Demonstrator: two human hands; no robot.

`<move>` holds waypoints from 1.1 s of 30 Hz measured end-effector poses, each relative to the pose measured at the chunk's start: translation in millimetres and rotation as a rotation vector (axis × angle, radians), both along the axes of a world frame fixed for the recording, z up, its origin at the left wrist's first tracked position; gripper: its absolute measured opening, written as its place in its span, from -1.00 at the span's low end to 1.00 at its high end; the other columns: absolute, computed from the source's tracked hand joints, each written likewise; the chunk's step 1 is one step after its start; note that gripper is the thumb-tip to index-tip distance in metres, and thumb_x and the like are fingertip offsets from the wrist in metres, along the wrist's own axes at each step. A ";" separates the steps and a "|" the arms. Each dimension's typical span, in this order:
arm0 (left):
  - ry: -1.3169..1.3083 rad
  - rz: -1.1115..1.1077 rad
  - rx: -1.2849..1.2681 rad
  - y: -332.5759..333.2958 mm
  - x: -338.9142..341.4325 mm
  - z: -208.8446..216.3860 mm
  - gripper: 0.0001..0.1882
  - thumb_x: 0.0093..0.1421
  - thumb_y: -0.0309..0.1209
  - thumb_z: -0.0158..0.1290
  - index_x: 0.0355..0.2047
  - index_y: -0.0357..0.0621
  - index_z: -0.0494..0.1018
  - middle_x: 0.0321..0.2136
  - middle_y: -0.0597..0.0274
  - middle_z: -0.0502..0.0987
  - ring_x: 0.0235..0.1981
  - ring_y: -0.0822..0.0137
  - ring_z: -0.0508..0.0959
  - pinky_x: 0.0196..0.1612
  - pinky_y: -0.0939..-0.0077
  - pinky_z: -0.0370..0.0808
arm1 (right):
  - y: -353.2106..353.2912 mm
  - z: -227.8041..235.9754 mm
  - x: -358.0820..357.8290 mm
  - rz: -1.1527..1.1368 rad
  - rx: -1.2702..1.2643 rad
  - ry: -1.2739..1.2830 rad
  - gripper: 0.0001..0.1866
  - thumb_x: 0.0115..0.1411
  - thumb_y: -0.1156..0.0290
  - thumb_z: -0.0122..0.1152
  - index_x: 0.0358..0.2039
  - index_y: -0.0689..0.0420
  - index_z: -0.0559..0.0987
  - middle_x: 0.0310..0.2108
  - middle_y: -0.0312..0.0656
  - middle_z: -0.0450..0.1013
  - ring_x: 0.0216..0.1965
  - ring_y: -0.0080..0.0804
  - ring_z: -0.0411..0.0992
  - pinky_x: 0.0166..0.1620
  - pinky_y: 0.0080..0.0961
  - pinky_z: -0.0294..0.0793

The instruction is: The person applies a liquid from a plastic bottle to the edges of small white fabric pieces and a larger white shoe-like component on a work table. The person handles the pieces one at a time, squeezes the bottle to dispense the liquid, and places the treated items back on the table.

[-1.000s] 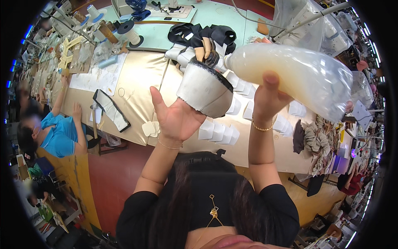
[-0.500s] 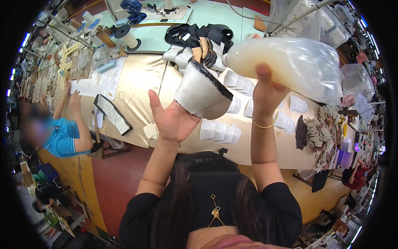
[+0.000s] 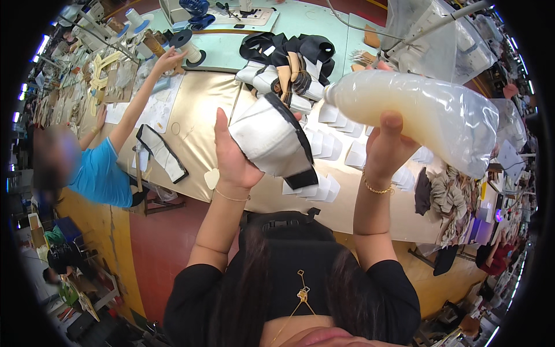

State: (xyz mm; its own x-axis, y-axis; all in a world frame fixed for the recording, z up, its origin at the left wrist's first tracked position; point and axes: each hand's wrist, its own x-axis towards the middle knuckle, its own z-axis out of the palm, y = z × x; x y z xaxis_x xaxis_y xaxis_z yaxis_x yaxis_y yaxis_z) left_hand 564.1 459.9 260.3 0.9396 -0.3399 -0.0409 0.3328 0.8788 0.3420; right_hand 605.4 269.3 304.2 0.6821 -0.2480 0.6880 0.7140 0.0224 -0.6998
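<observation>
My left hand (image 3: 236, 163) holds a curved white fabric piece with black edging (image 3: 270, 137), its thumb raised at the left and its other fingers mostly hidden behind the piece. In my right hand (image 3: 388, 144) is a big translucent plastic bottle (image 3: 445, 113) with yellowish liquid inside. The bottle lies nearly on its side, its narrow tip pointing left toward the fabric piece, a small gap apart from it. My right thumb presses the near side of the bottle.
Overlapping white cut pieces (image 3: 326, 144) lie in rows on the table (image 3: 222, 104). Black and white bundled parts (image 3: 289, 63) are heaped behind. Another white piece with black edges (image 3: 162, 153) rests at left, near a co-worker in blue (image 3: 101, 179). Grey fabric pieces (image 3: 454, 194) pile up at right.
The fabric piece has turned in my left hand, so its black edge now runs down its right side. My right hand and the bottle shifted slightly right and down. The co-worker's arm has reached toward a spool.
</observation>
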 end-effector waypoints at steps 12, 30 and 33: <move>-0.089 0.125 0.374 -2.4 -20.9 -21.1 -0.17 0.11 0.18 -0.19 0.14 -0.27 0.03 0.04 0.07 0.27 0.04 0.21 0.32 0.09 0.32 0.27 | 24.2 -11.7 4.2 0.175 0.109 0.091 -0.38 0.10 0.21 0.15 0.04 0.33 0.16 -0.07 0.23 0.30 -0.07 0.04 0.34 -0.02 -0.10 0.37; -0.050 -0.052 0.366 -2.2 -21.2 -8.2 0.10 -0.05 0.46 -0.52 0.20 -0.31 -0.10 0.19 0.05 0.06 0.20 0.15 0.08 0.22 0.25 -0.01 | 15.6 -10.2 -1.8 0.086 0.024 0.164 -0.45 0.02 0.27 0.24 -0.10 0.36 0.29 -0.17 0.01 0.36 -0.16 -0.02 0.39 -0.10 -0.16 0.44; -0.010 -0.090 0.186 -9.9 -16.5 6.1 0.11 -0.06 0.47 -0.52 0.20 -0.29 -0.10 0.19 0.08 0.05 0.20 0.16 0.07 0.22 0.25 -0.03 | 26.2 -14.2 -15.7 0.089 -0.085 0.227 -0.58 -0.13 0.36 0.40 -0.24 0.21 0.51 -0.25 -0.20 0.47 -0.22 -0.35 0.42 -0.10 -0.41 0.38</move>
State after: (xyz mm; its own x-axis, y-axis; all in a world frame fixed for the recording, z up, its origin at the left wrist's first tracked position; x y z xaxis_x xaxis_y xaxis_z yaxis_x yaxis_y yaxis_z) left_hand 547.6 450.0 266.4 0.9065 -0.4099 -0.1016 0.4028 0.7669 0.4995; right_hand 589.8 295.5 290.0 0.8380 -0.1280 0.5305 0.5362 0.0127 -0.8440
